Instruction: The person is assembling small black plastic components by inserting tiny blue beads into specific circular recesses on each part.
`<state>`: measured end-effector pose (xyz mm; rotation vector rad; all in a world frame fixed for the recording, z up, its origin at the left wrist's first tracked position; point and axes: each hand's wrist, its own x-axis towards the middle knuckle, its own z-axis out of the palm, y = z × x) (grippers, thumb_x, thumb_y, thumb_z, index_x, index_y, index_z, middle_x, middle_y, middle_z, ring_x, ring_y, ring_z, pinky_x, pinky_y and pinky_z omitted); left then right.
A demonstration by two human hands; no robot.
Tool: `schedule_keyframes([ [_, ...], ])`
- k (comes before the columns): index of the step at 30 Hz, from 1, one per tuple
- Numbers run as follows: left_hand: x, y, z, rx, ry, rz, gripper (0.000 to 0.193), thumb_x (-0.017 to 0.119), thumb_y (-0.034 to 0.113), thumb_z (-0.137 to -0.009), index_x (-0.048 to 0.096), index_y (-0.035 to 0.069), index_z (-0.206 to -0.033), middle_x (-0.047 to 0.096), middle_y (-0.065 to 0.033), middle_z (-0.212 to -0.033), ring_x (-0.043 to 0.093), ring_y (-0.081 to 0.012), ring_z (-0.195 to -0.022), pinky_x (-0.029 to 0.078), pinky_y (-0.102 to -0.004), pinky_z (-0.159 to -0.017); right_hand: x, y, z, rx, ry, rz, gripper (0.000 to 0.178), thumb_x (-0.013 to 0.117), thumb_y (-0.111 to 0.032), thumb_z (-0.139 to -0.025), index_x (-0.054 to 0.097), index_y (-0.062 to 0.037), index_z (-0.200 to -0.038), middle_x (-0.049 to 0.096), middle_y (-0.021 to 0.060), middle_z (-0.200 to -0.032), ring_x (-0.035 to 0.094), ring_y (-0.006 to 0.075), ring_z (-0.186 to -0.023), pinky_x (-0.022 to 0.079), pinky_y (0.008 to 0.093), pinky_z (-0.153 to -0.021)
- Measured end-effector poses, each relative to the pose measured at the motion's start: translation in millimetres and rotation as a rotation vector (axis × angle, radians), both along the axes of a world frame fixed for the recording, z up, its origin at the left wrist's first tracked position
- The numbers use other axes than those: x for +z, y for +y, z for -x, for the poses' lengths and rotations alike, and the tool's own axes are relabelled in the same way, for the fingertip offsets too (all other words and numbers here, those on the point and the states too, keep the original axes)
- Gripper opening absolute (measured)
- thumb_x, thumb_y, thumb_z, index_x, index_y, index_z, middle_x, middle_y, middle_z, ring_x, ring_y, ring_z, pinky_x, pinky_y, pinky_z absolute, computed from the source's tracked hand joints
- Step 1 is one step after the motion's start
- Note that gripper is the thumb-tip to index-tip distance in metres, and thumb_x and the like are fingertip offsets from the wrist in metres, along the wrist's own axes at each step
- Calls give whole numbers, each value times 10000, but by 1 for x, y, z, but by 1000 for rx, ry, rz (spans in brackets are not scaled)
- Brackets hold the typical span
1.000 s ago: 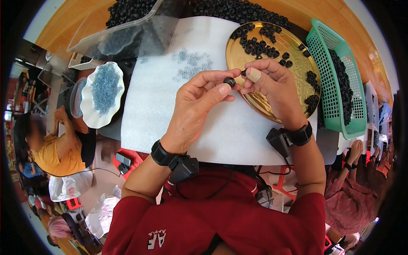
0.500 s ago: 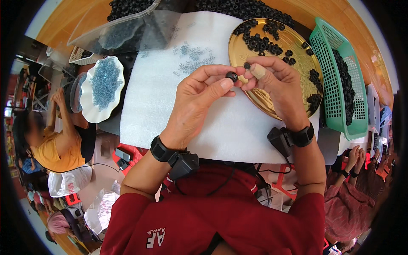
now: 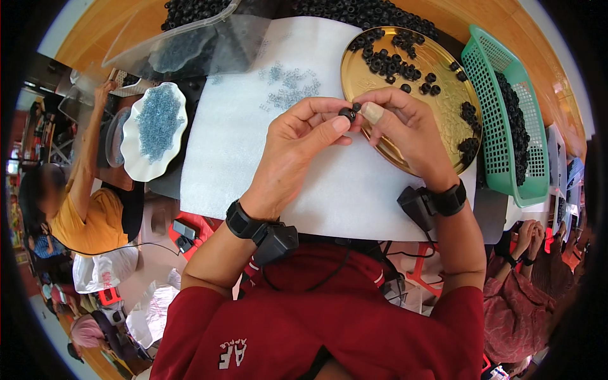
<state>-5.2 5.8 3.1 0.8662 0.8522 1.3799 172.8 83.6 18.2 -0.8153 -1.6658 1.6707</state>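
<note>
My left hand (image 3: 294,142) pinches a round black piece with a hole (image 3: 346,114) between thumb and fingers. A smaller black piece (image 3: 356,107) is in the fingertips of my right hand (image 3: 408,130), whose thumb has a tan wrap on it. The two pieces meet or nearly touch; fingers partly hide the contact. Both hands are above the white foam sheet (image 3: 221,152) and the near-left rim of a round gold tray (image 3: 443,58). Several black pieces lie scattered on that tray. Beyond my left hand, small clear bluish pieces (image 3: 288,87) are spread over the sheet.
At left stands a white scalloped dish (image 3: 132,155) full of bluish pieces. A clear plastic bin (image 3: 244,41) and a heap of black pieces (image 3: 373,14) are at the back. A green basket (image 3: 493,126) with black pieces stands at right. Other people sit on both sides.
My right hand has brought the small black piece down and left, against or close to the round piece. At left, a person in yellow has stretched an arm forward.
</note>
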Motion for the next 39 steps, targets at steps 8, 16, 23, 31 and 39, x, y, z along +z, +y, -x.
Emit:
schedule_keyframes([
  [8,2,-1,-1,-47,-77,-24,256,581,134,-932,582,-4,-1148,660,-141,-1042,643,-205,-955,512,-312,-833,0,2,-4,66,109,95,203,622,-112,-904,612,7,-1068,654,60,-896,588,87,-748,462,210,-634],
  [16,0,-1,-1,-41,-96,7,263,566,129,-941,577,-13,-1162,653,-144,-1058,636,-192,-930,507,-301,-824,5,-2,-7,10,168,67,205,615,-72,-896,601,15,-1082,643,72,-951,593,106,-774,489,236,-684],
  [23,0,-1,-1,-18,14,18,263,573,110,-937,580,-12,-1170,657,-115,-1025,632,-162,-896,507,-285,-805,4,-5,-6,22,130,76,230,550,26,-848,601,21,-1072,628,62,-1030,588,105,-849,504,249,-728],
  [31,1,-2,-3,18,76,5,260,601,71,-913,596,-20,-1157,666,-90,-959,643,-145,-841,513,-269,-797,6,-8,-3,36,31,50,278,499,45,-817,596,18,-1075,617,57,-1049,586,105,-890,510,255,-746],
  [39,-2,-2,-4,56,160,-50,268,596,73,-919,588,-3,-1176,674,-80,-956,643,-137,-823,517,-262,-777,3,-8,-3,52,46,47,254,492,24,-852,581,21,-1090,612,61,-1035,583,103,-897,516,249,-737],
])
